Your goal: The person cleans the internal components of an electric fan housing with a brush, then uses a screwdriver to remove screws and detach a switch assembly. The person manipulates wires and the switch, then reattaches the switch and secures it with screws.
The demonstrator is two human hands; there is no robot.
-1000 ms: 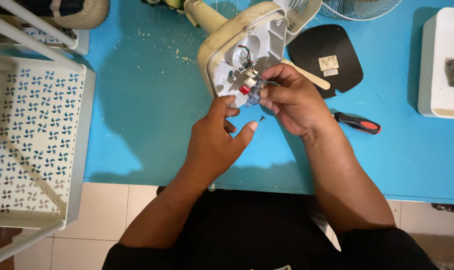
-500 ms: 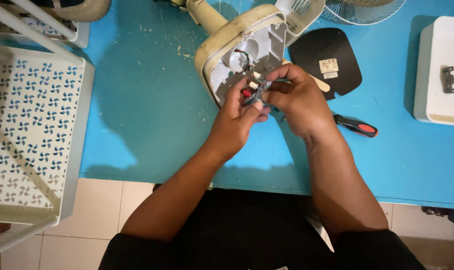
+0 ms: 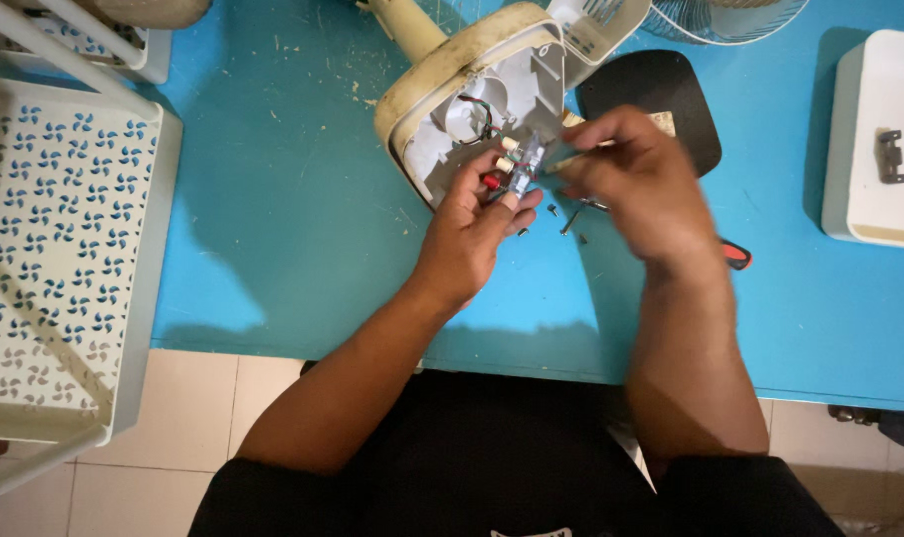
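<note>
Left hand (image 3: 472, 234) under switch block (image 3: 525, 169)

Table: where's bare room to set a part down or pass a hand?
Free: blue table between the white rack and the fan base; also between the right hand and the white box. Crowded: around the left hand, with loose screws and a red-handled tool.

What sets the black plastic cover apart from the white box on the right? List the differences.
The black cover is dark, rounded and partly hidden behind the right hand; the white box is pale, squarish and unobstructed. The box carries a small metal latch; the cover shows a pale label. Both lie on the blue table.
</note>
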